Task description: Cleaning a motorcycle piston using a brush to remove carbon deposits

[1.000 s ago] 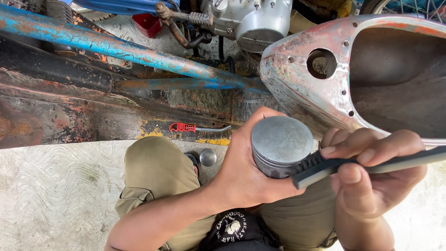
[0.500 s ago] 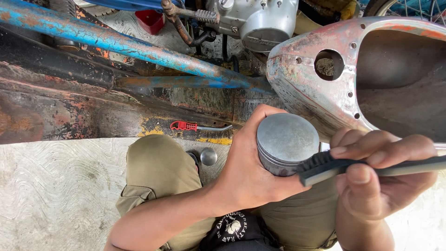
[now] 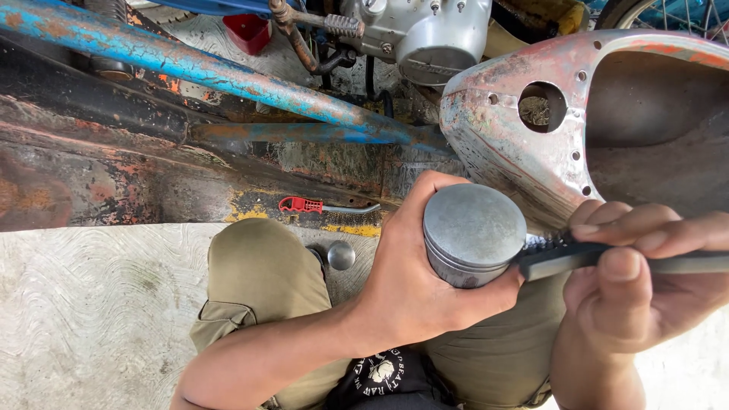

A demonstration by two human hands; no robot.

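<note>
The left hand [image 3: 414, 281] is wrapped around a grey metal piston [image 3: 472, 235], crown up, above the person's lap. The right hand [image 3: 645, 281] pinches a dark brush [image 3: 577, 254] whose bristled end touches the piston's right side. Beyond lie a red-handled tool [image 3: 304, 204] on the rusty floor, a blue frame tube [image 3: 190, 64], and a worn fender [image 3: 524, 144] at far right.
</note>
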